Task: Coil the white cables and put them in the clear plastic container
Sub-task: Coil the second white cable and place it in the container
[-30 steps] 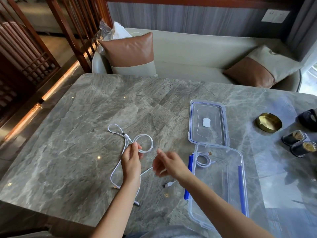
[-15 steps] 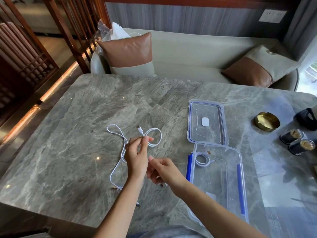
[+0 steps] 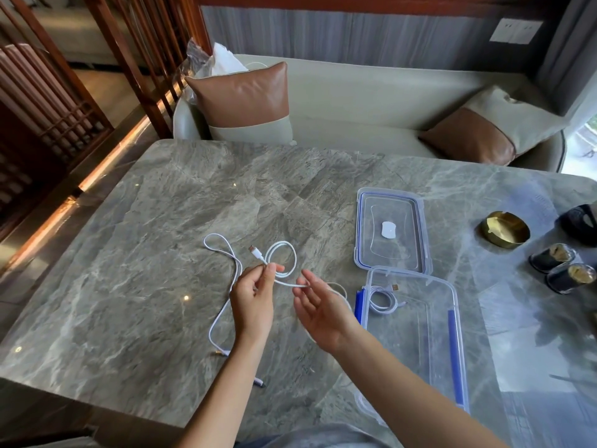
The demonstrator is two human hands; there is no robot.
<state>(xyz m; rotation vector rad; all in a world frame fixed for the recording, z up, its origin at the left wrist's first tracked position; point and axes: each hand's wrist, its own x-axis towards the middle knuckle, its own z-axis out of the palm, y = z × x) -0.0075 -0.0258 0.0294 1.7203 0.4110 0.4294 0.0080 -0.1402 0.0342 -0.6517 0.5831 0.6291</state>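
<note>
- Farthest left on the counter (image 3: 145, 253) we see the loose white cable (image 3: 239, 266). Its long run lies near-to-far, with a narrow bend at the far end.
- Our left hand (image 3: 255, 305) pinches this cable between thumb and fingertips, just where a round loop closes. The free plug (image 3: 256, 252) beside the loop points away and to the left.
- Our right hand (image 3: 323, 315) lies palm up with fingers loosely spread. The strand from the left hand reaches its fingertips, and we cannot tell whether they pinch it.
- Next comes the clear container (image 3: 452, 318), long axis near-to-far. A coiled cable (image 3: 382, 300) lies in its far left corner, connector pointing right.
- Its lid (image 3: 420, 227) lies flat just beyond it, long axis also near-to-far.
- Farthest right stands a brass dish (image 3: 504, 229).
</note>
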